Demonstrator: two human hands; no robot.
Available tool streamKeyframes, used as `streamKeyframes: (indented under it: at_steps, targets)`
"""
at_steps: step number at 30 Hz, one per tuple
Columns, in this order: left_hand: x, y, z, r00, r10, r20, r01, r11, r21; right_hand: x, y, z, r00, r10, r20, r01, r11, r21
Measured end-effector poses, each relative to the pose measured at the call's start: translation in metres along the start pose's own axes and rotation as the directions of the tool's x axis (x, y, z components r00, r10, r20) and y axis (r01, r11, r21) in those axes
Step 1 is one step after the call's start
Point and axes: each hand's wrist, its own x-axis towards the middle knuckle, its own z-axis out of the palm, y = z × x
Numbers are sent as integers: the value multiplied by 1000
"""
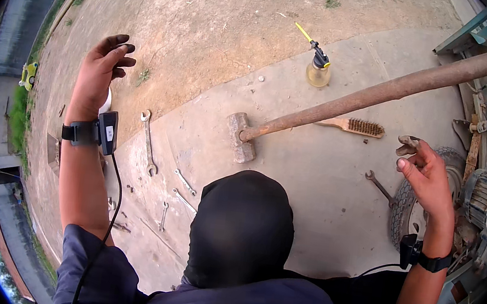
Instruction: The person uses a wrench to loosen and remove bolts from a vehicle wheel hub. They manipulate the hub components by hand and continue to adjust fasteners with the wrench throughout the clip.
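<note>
Holding both hands raised and empty, your right hand is nearer the sledgehammer than your left hand; its handle runs up-right.

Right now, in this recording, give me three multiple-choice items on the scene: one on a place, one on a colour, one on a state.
1. Where does the wire brush lie?
A. beside the long handle of the sledgehammer
B. under the left hand
C. on the wheel

2. What colour is the spout of the oil can?
A. red
B. yellow
C. blue

3. How is the left hand?
A. closed on a wrench
B. pressed flat on the ground
C. raised, empty

Answers: 1 A, the brush rests on the concrete just past the rusty handle. 2 B, the thin spout is yellow. 3 C, its fingers are loose in the air and hold nothing.
</note>
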Motion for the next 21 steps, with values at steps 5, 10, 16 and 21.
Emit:
streamKeyframes:
  at_steps: [5,10,16,21]
  targets:
    - [-92,-172,-59,825,-515,-233,537,842,42,42,-27,5,996,-76,39,68,980,189]
    - [-193,-297,-24,616,-757,-218,784,615,81,60,-25,0,989,-113,94,101,988,119]
    - [-300,-388,45,522,-826,-214,852,495,169,75,-9,-3,987,-89,136,77,993,90]
    - [-308,-370,99,346,-928,-142,928,360,-96,79,-15,9,980,-33,195,25,999,45]
